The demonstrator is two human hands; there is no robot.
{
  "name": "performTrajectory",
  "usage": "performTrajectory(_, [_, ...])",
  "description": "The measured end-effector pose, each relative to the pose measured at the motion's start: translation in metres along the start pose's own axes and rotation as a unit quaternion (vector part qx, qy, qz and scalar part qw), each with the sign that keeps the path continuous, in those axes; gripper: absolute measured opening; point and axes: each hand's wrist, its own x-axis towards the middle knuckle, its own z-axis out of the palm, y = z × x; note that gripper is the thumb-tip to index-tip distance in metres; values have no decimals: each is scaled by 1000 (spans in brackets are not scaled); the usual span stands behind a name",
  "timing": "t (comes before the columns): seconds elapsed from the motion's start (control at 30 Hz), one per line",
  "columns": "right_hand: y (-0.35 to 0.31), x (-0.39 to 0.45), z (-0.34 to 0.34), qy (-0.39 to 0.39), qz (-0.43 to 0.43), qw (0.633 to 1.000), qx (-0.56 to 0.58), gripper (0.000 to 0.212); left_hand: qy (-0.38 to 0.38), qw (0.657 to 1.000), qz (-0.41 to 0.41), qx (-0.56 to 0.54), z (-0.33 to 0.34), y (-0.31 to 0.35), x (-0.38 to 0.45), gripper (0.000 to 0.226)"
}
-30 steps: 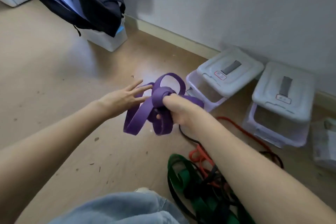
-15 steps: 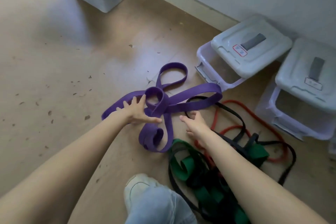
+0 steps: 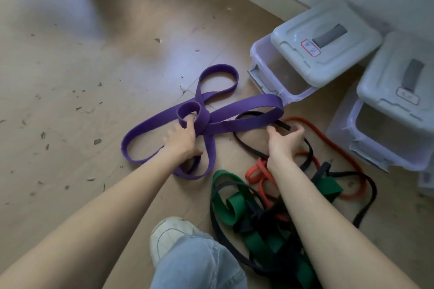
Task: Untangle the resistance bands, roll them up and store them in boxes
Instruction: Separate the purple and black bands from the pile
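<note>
Rubber, flat and limp, makes up every band here, so each is judged light, floppy and somewhat grippy, apt to spring back when stretched and to drag its neighbours along.

Nearest, a tangle (image 3: 270,225) of green, black and red bands is heaped on the floor (image 3: 70,101) beside a white shoe (image 3: 169,234); no clear direction can be given for it.

Further out, the purple band (image 3: 206,119) is laid flat in several loops knotted at the middle. Its longest run is stretched from lower left to upper right, towards the boxes. It is best taken at the knot, where the loops cross, and the loops fed back through one at a time.

The left hand (image 3: 182,142) is rested on that knot, a finger hooked into its small loop; whether the band is truly gripped cannot be told. The right hand (image 3: 285,138) is curled round a strand of the black band (image 3: 277,122), which is pinched between thumb and fingers.

Farthest, two clear boxes (image 3: 277,75) are set by the wall, lids (image 3: 326,37) shifted back, openings exposed.
</note>
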Motion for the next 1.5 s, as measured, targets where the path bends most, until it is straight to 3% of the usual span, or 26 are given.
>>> performTrajectory(0.1, [-13, 18, -5, -34, -94, 988, -118, 58, -7, 1000, 9, 20, -1, 1, 1, 97])
performTrajectory(0.2, [-23, 30, -10, -17, -161, 965, -207, 35, -11, 999, 15, 40, -2, 3, 2, 99])
performTrajectory(0.3, [-31, 29, -20, 19, -210, 955, -210, 11, -9, 999, 21, 33, -4, 3, 2, 96])
performTrajectory(0.4, [-30, 7, -35, 79, -270, 947, -156, 14, -37, 998, 29, 38, -8, 3, 5, 89])
performTrajectory(0.53, [-36, -31, -19, -12, -428, 897, -110, 21, -48, 996, 32, 71, -16, -8, -1, 76])
performTrajectory(0.6, [-49, -36, 9, -89, -396, 906, -122, 25, -33, 991, 18, 127, -24, -28, -8, 70])
performTrajectory(0.73, [-74, -19, 61, -184, -198, 957, -108, 20, -77, 981, -72, 163, -44, -69, -20, 86])
performTrajectory(0.8, [-75, -11, 70, -205, -193, 947, -157, 13, -64, 980, -83, 168, -52, -75, -16, 96])
performTrajectory(0.9, [-50, -12, 66, -226, -234, 913, -247, 10, -59, 996, -53, 32, -57, -63, -2, 96])
performTrajectory(1.0, [-5, -22, 60, -289, -142, 899, -295, 28, -3, 1000, -3, 17, -42, -42, 3, 88])
performTrajectory(1.07, [13, -32, 64, -367, -85, 885, -275, 49, 49, 997, 47, 24, -27, -31, 2, 84])
performTrajectory(1.13, [19, -40, 71, -376, -57, 896, -227, 56, 54, 991, 108, 54, -14, -27, -3, 84])
performTrajectory(1.2, [19, -48, 71, -377, 33, 917, -124, 57, 16, 977, 134, 163, -4, -30, -9, 92])
performTrajectory(1.27, [19, -56, 66, -418, 118, 899, -46, 58, 16, 959, 122, 257, -1, -37, -12, 90])
performTrajectory(1.37, [17, -73, 73, -482, 100, 869, -54, 66, 35, 941, 96, 323, -16, -54, -15, 76])
performTrajectory(1.5, [12, -89, 100, -546, 34, 833, -82, 71, 75, 958, 32, 273, -45, -72, -14, 67])
